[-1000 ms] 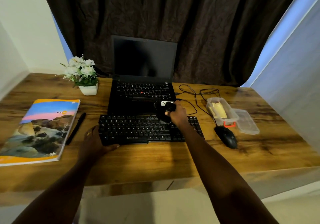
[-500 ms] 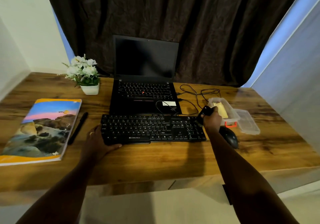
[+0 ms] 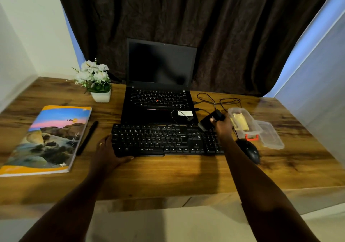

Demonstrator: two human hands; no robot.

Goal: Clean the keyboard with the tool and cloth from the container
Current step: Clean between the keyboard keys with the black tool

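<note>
Right grip (image 3: 221, 125) is curled round the black tool (image 3: 210, 119), up over the far right corner of the keyboard (image 3: 164, 140). Left grip (image 3: 106, 151) holds the keyboard's near left corner on the bench (image 3: 168, 176). The keyboard runs long from left to right, so most keys lie left of the tool. Just right of the tool sits the open box (image 3: 252, 130) with the yellow cloth (image 3: 240, 122) inside. Its lid (image 3: 270, 136) lies beside it.

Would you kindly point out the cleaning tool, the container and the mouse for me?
cleaning tool (image 3: 206, 123), head view, on its dark body near the lower end.
container (image 3: 252, 124), head view, on its clear right-hand wall.
mouse (image 3: 249, 150), head view, on the middle of its back.
</note>
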